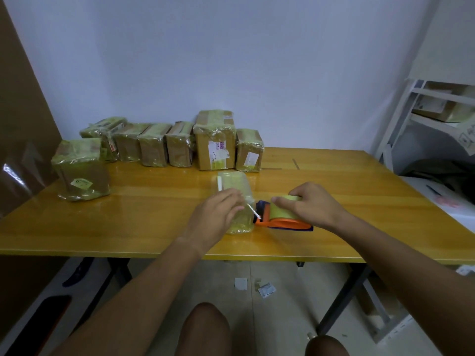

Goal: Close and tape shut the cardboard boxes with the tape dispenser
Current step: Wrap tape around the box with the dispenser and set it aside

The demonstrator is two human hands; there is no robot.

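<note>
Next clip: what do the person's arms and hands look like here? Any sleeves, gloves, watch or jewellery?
Both arms are bare from the frame edge to the fingertips: no sleeves show. The left hand and right hand wear no gloves, and no rings, watch or wristband can be seen on either. No markings or tattoos are visible on the forearms. Two bare knees show at the bottom edge.

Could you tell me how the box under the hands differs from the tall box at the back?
The box under the hands lies flat near the front edge; the tall box stands upright by the wall. The tall one shows brown cardboard and labels; the near one looks fully yellowish. Both carry tape.
</note>
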